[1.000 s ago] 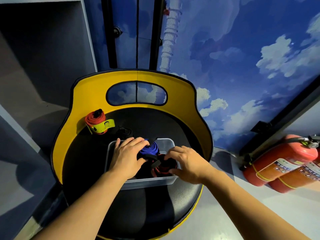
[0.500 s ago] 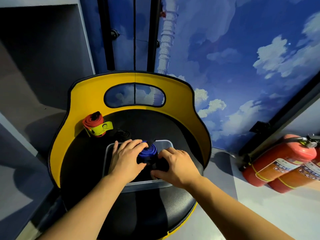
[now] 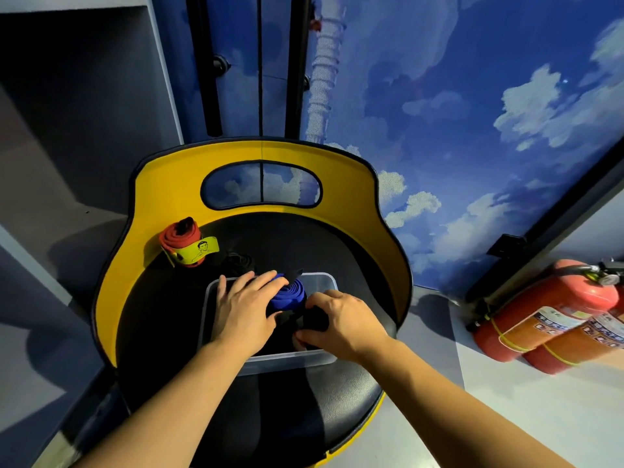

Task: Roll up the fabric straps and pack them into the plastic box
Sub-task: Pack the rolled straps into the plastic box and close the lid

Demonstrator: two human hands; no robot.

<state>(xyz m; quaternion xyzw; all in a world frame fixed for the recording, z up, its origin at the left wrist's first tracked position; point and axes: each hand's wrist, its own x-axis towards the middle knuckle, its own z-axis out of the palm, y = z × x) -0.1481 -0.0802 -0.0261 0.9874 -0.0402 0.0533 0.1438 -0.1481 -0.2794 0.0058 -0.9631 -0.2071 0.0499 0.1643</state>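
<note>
Since both hands are already down in the plastic box (image 3: 329, 359) at the middle of the frame, what matters next is the red-and-yellow rolled strap (image 3: 185, 243) sitting up and to the left of them, against the yellow chair back (image 3: 337, 160). It's clearly closer to the left hand (image 3: 243, 312), so I'd guess that one goes for it. It stands roughly upright, leaning a bit, coiled tight with a yellow printed band round it. Just right of that is a black rolled strap (image 3: 237, 261) on the seat, touching or nearly touching the box's far edge, hard to tell. The left hand lies fairly flat, fingers extended over the blue rolled strap (image 3: 288, 295) inside the box. The right hand (image 3: 341, 320) is curled around a dark roll beside the blue one, pressing it down.
</note>
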